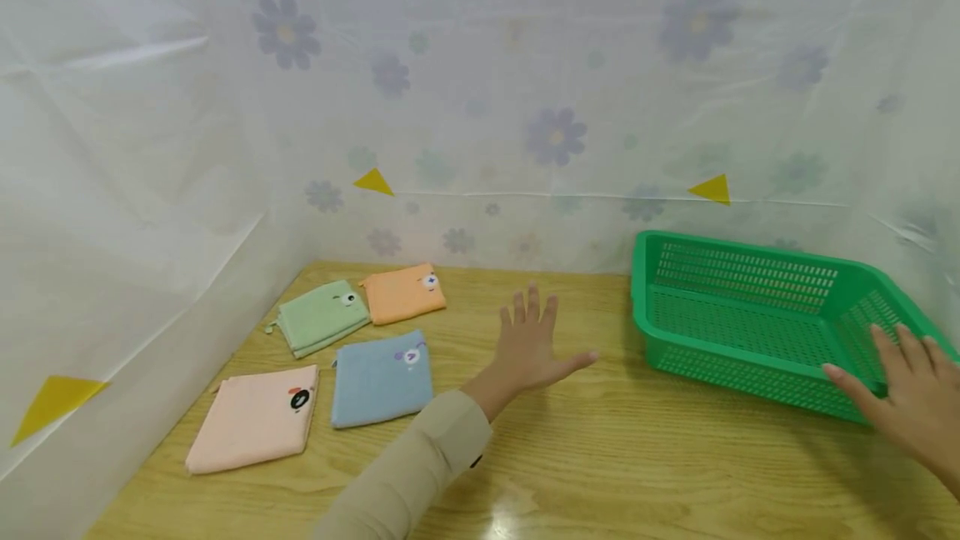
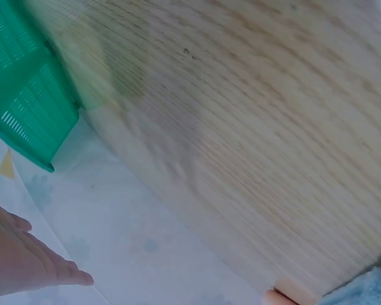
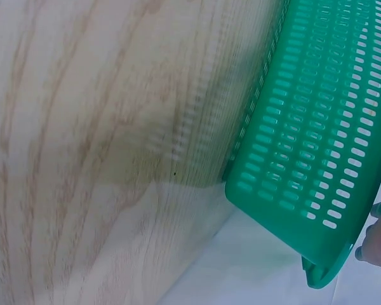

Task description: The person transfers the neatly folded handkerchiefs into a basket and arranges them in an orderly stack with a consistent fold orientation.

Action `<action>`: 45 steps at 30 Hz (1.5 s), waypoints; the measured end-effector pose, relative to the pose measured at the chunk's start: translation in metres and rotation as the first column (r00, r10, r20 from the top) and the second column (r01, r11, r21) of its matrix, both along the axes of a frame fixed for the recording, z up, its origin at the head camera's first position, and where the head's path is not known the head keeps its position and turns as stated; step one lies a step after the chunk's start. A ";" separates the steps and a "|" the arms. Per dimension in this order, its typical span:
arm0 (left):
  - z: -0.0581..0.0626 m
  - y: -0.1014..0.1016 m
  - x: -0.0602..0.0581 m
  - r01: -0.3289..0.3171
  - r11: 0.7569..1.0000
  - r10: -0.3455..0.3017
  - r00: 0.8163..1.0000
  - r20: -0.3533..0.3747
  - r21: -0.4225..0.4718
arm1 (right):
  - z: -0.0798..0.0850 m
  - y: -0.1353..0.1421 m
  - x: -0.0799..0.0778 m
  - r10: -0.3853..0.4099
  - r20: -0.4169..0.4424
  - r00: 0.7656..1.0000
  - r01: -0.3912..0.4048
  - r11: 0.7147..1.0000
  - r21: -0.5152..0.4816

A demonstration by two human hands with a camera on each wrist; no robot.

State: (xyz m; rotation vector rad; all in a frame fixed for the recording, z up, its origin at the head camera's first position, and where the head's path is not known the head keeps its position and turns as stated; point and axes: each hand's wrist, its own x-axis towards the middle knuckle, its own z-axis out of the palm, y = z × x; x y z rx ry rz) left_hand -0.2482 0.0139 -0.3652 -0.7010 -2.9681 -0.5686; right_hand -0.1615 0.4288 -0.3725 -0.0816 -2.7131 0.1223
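My left hand (image 1: 528, 348) hovers over the middle of the table with its fingers spread, holding nothing. To its left lies a folded blue cloth (image 1: 382, 379) with a small embroidered face. Around that cloth are a folded pink cloth (image 1: 255, 419), a green one (image 1: 322, 317) and an orange one (image 1: 405, 294). At the right, my right hand (image 1: 911, 390) is held with straight fingers over the near right side of a green plastic basket (image 1: 750, 365). Whether it touches the rim cannot be told. In the right wrist view only some fingertips show beside the basket (image 3: 305, 146).
A wood-grain table (image 1: 600, 457) carries everything. White sheeting with printed flowers (image 1: 555, 136) stands behind and along the sides of the table, with yellow triangles (image 1: 712, 189) on it. The basket stands near the back right, close to the sheeting.
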 end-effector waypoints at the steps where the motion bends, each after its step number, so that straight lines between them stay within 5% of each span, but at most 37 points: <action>1: 0.001 0.002 0.000 0.005 1.000 -0.005 1.000 0.008 0.005 | 0.000 0.001 0.000 0.001 -0.003 1.000 -0.001 1.000 -0.008; 20: 0.009 0.043 -0.003 0.050 0.998 -0.053 0.996 0.066 0.047 | -0.004 0.028 0.001 0.017 -0.002 1.000 -0.017 0.991 -0.133; 26: 0.010 0.051 -0.002 0.059 0.998 -0.059 0.997 0.043 -0.001 | -0.006 0.033 0.002 0.036 -0.009 0.999 -0.037 0.981 -0.191; 31: 0.011 0.062 -0.003 0.085 0.995 -0.085 0.996 0.007 -0.055 | -0.008 0.035 0.001 -0.029 0.002 1.000 0.028 0.978 -0.205; 38: 0.016 0.075 -0.002 0.160 0.975 -0.172 0.982 -0.072 -0.157 | -0.014 0.041 -0.002 0.046 -0.042 0.998 -0.052 0.987 -0.151; 45: 0.026 0.090 0.000 0.166 0.962 -0.179 0.983 -0.039 -0.219 | -0.016 0.044 -0.004 0.048 -0.019 0.999 -0.050 0.991 -0.124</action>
